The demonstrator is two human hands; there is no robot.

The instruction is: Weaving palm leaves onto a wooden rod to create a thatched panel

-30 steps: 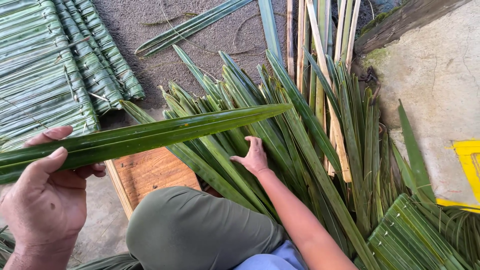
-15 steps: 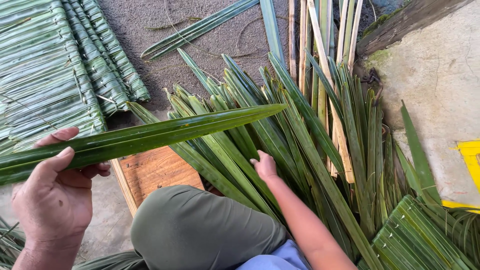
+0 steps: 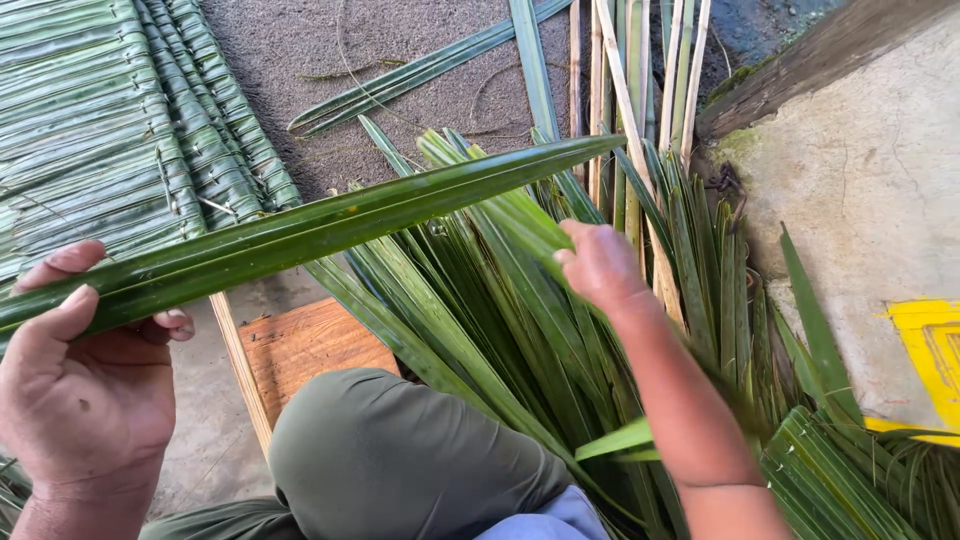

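Left hand (image 3: pixel 85 390), lower left of frame, fingers curled around a long green palm leaf (image 3: pixel 330 225) that slants up toward centre top. Right hand (image 3: pixel 600 265), centre frame, appears to pinch a leaf in the leaf pile (image 3: pixel 480 320); grip partly blurred.

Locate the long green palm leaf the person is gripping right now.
In the head view, the long palm leaf runs from the left hand at lower left up to centre, above the leaf pile.

A flat mat of stitched green palm leaves (image 3: pixel 90 150) lies beside a brown wooden board (image 3: pixel 305 345); a yellow painted patch (image 3: pixel 930 350) marks grey concrete (image 3: pixel 860 190).
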